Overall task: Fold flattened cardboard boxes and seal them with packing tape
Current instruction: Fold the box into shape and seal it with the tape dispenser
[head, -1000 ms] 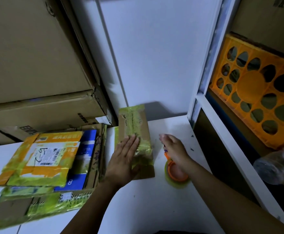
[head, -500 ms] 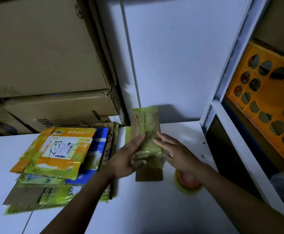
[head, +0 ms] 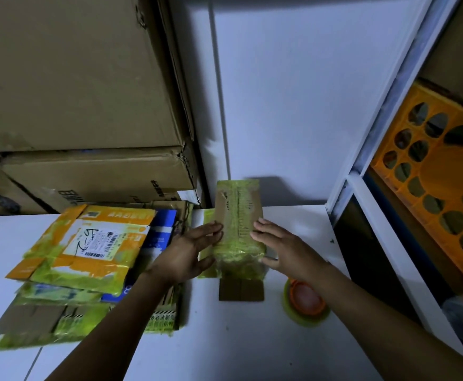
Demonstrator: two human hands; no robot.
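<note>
- White tabletop [head: 252,342] runs under our arms, backed by a pale wall [head: 293,105].
- We have a small cardboard box [head: 238,215] in the middle of the table, close to the wall. It is brown and wrapped over much of its face in shiny yellow-green tape.
- A bare brown flap [head: 241,290] at the box's near end lies flat on the table.
- Our left hand [head: 189,251] is against the box's left side, fingers straight and together, thumb spread below them. It presses flat rather than curling round anything.
- Our right hand [head: 282,248] mirrors it on the right side, fingers extended and laid along the box's edge, with nothing clasped.
- Between the two palms the box is squeezed from both sides; whether it is fully squared up, we cannot tell.
- Our roll of packing tape [head: 306,305], yellow-green with an orange core, lies flat on the table just right of the box, partly under our right forearm.
- Left of the box lies a loose pile of flattened boxes [head: 87,257]; the top one is orange and green and carries a white shipping label.
- Behind that pile, large brown cartons [head: 73,92] are stacked up.
- On the right, a white shelf frame [head: 376,213] holds an orange plastic crate [head: 444,204] with round holes.
</note>
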